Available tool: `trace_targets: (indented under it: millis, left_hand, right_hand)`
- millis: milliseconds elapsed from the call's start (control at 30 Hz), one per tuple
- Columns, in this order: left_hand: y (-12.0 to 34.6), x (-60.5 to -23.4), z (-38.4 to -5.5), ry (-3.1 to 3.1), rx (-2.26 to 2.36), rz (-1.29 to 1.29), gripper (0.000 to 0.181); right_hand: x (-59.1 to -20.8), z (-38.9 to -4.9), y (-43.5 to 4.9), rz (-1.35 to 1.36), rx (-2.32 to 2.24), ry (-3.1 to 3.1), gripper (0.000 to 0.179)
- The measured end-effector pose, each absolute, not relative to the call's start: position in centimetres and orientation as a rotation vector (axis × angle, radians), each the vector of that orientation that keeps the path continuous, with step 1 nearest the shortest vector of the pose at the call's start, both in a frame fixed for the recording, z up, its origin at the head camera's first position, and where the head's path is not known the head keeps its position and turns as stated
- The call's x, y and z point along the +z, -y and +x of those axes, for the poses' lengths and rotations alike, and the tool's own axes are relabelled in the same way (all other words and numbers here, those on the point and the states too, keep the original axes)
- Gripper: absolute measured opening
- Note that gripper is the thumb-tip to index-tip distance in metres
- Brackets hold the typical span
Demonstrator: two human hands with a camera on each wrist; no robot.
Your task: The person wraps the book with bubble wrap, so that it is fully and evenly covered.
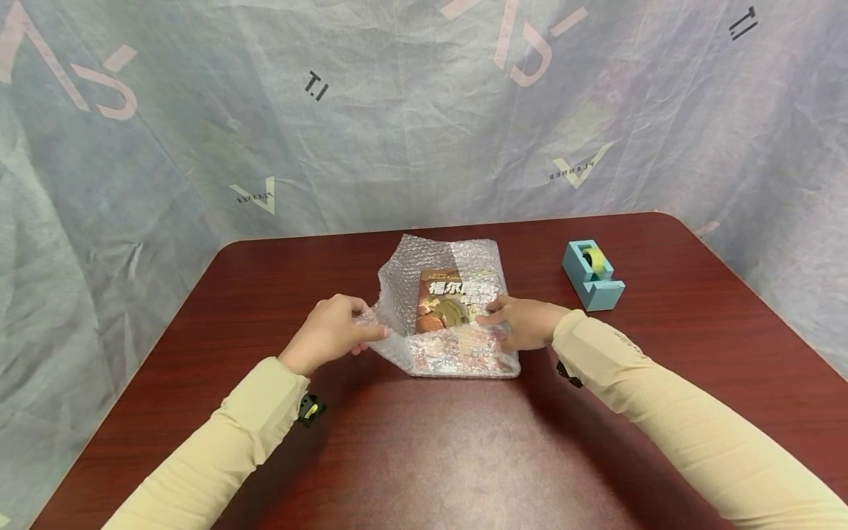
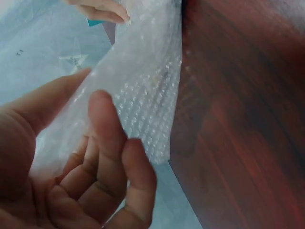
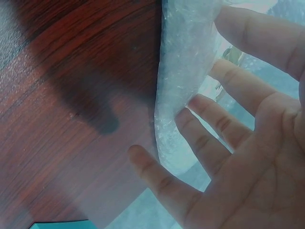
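A book (image 1: 437,305) with a brown illustrated cover and white characters lies on the table, partly covered by clear bubble wrap (image 1: 464,362). The wrap's near edge is folded over the book's lower part. My left hand (image 1: 333,333) pinches the loose left side of the wrap between thumb and fingers, lifting it off the table. On the opposite side, my right hand (image 1: 530,322) rests its spread, fairly straight fingers on the wrap's right edge. In the right wrist view those fingers (image 3: 202,138) touch the plastic, with the little finger apart from it.
A light blue tape dispenser (image 1: 601,296) holding a roll of yellow tape (image 1: 594,259) stands right of the book. The dark red wooden table (image 1: 450,449) has rounded far corners. A grey printed cloth (image 1: 411,147) hangs behind it.
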State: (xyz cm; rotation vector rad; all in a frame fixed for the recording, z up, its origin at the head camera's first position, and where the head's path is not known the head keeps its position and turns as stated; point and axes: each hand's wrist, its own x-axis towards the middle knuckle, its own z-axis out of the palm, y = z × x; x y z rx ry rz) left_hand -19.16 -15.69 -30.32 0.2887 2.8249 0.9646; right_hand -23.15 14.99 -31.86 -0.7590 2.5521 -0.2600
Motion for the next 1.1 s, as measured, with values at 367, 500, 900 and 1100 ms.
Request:
trace_targets:
  millis: [367,500,900,1100]
  left_hand:
    - [12.8,-30.3,-18.8,-3.093,0.894,0.407,0.011]
    - [11.8,-30.4,-18.6,-3.104,0.936,0.434,0.013]
    - [9.4,-31.1,-18.4,-3.07,1.018,0.463,0.025]
    - [8.1,-31.6,-18.1,-3.118,0.946,0.545,0.014]
  right_hand:
    - [-32.0,-23.2,-15.0,-0.773,-0.254,-2.548,0.062]
    - [-32.1,-23.3,-15.0,-0.779,-0.246,-2.551,0.062]
    - [-32.3,-23.3,-15.1,-0.785,-0.266,-2.556,0.062]
    - [-32.2,-23.4,-15.0,-0.767,-0.256,-2.556,0.062]
